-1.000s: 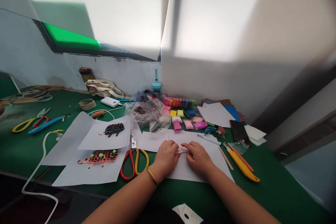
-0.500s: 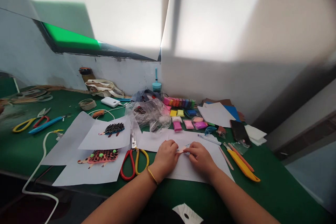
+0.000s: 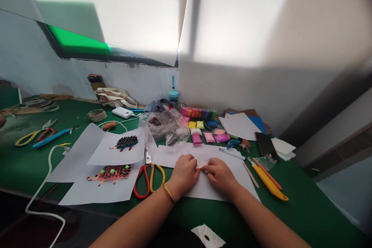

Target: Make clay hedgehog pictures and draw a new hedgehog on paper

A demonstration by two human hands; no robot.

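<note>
Both hands meet over a white sheet of paper (image 3: 194,190) on the green table. Between them lies a small, flat peach-coloured piece of modelling clay (image 3: 201,165), with a bit of blue beside it, partly hidden by my fingers. My left hand (image 3: 184,173), with a gold bracelet at its wrist, is closed, its fingertips at the clay's left end. From the other side my right hand (image 3: 219,174) is curled, its index finger and thumb on the clay's right end. A capped white pen (image 3: 231,154) rests on the paper just beyond the right hand.
Red-and-yellow-handled scissors (image 3: 148,180) lie left of my left arm, near sheets bearing hedgehog figures (image 3: 127,142). Coloured clay packets (image 3: 197,139) and crumpled plastic bags (image 3: 164,124) line the back. A yellow cutter (image 3: 269,182) and a phone (image 3: 265,146) are at right.
My right index finger has shifted slightly left along the clay piece. My left hand stays nearly still, and the surrounding things have not moved.
</note>
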